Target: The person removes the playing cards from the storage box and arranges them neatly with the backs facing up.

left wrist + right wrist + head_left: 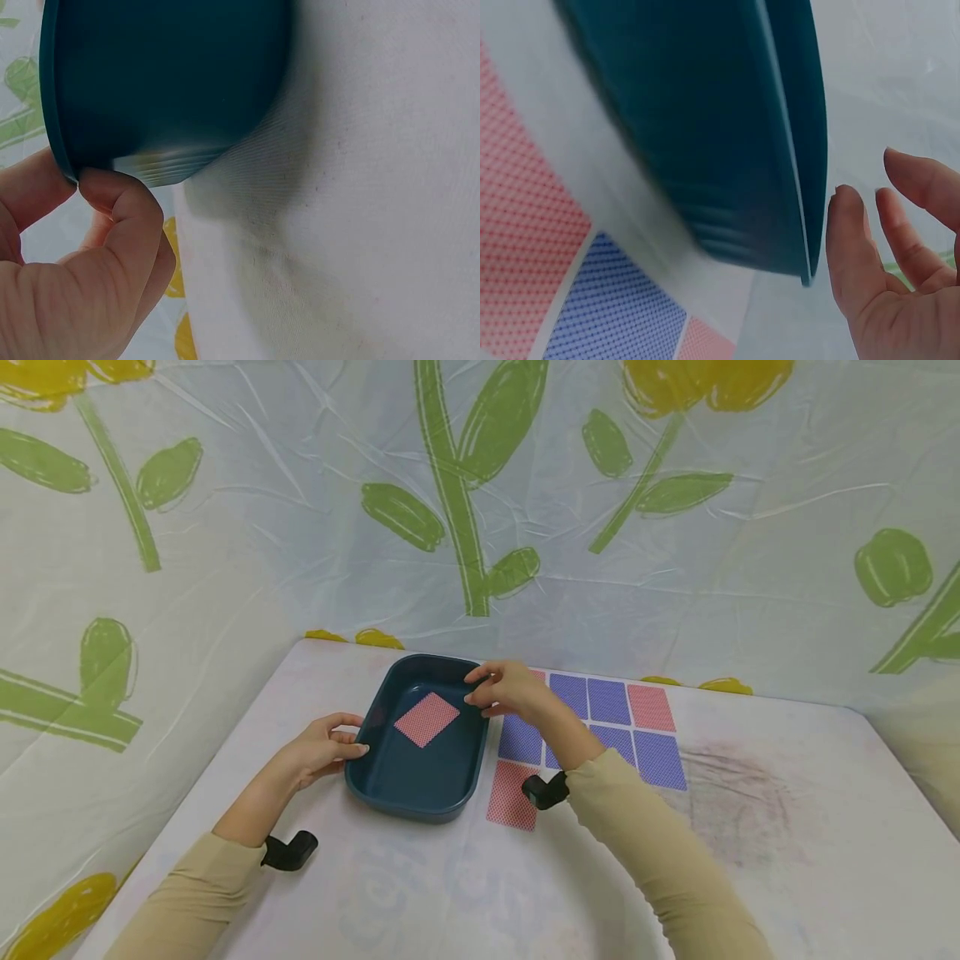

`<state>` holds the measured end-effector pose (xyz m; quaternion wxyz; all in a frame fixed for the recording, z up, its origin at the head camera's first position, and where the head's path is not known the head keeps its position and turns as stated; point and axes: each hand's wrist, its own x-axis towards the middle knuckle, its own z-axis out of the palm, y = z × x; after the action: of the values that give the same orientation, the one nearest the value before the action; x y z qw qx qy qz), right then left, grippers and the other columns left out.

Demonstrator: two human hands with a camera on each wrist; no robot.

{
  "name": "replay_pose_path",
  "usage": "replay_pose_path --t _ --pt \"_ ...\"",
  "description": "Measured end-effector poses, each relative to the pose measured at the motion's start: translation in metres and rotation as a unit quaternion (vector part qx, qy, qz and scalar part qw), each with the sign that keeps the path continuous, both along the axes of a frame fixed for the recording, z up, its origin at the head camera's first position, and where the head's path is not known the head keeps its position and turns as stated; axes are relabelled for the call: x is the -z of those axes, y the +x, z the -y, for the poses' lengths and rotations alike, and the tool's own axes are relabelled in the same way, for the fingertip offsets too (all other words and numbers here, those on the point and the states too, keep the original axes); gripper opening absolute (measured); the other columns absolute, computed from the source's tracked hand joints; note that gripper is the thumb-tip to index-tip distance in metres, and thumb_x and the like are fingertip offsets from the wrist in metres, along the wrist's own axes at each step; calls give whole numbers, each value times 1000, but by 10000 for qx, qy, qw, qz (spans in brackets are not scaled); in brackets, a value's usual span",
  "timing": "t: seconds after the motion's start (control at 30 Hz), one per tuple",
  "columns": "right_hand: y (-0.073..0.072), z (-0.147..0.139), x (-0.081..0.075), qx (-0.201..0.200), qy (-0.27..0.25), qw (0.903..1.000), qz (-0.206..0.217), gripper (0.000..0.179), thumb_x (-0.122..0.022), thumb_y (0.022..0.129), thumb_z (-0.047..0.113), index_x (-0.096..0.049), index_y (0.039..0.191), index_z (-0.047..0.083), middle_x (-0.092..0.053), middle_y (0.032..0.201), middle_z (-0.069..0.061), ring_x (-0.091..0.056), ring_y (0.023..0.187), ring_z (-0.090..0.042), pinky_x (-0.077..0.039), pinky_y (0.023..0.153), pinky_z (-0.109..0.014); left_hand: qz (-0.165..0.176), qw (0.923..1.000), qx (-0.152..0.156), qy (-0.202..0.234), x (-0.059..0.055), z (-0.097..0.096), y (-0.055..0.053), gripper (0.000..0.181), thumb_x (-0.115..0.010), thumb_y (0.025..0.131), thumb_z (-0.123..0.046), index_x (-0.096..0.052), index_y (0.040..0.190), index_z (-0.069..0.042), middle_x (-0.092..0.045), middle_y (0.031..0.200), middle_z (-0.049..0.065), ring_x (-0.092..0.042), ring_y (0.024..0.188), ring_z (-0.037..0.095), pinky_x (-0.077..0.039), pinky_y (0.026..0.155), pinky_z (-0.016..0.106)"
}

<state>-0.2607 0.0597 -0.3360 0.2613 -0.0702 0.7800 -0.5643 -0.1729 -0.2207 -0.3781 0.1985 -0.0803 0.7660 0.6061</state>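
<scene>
A dark teal rectangular dish (412,785) stands on the table with a red-patterned playing card (427,720) lying face down in it. My left hand (324,747) pinches the dish's left rim between thumb and fingers, as the left wrist view also shows. At the far right corner, my right hand (510,689) hovers by the rim. Its fingers are spread and hold nothing; in the right wrist view they stand apart from the dish wall (705,135). Right of the dish, blue-patterned cards (660,760) and red-patterned cards (512,795) lie in rows, partly hidden by the right hand and wrist.
The white cloth-covered table (420,893) backs onto a hanging sheet (315,527) printed with flowers. A dark smudge (750,802) marks the cloth right of the cards. Each wrist wears a black camera, such as the left one (292,850).
</scene>
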Motion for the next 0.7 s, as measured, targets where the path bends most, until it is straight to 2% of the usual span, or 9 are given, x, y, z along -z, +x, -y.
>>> replay_pose_path --t 0.13,0.3,0.43,0.7 --pt "-6 10 0 177 -30 9998 103 40 -64 83 -3 -56 121 0 -62 95 -11 -60 98 -27 -50 82 -37 0 10000 -4 13 0 0 0 52 -60 89 -5 -34 134 3 -48 88 6 -51 77 14 -45 68 26" --pt "-11 24 3 302 -205 9991 232 42 -66 82 -2 -55 123 -1 -60 104 -14 -55 109 -35 -48 85 -39 -3 10000 17 58 0 0 0 53 -60 89 -4 -33 134 4 -49 89 6 -52 77 14 -45 68 26" --pt "-14 33 7 446 -337 9979 323 44 -66 82 -2 -54 125 -2 -59 111 -18 -53 111 -39 -47 87 -40 -4 10000 9 82 0 1 -1 54 -60 89 -3 -33 135 4 -50 88 6 -52 76 13 -46 68 26" --pt "-17 48 14 717 -529 9946 527 45 -66 83 -1 -54 126 0 -55 123 -21 -54 112 -36 -42 94 -43 -18 9999 11 146 1 1 -1 54 -60 89 -3 -33 135 5 -50 87 6 -53 75 13 -46 67 26"
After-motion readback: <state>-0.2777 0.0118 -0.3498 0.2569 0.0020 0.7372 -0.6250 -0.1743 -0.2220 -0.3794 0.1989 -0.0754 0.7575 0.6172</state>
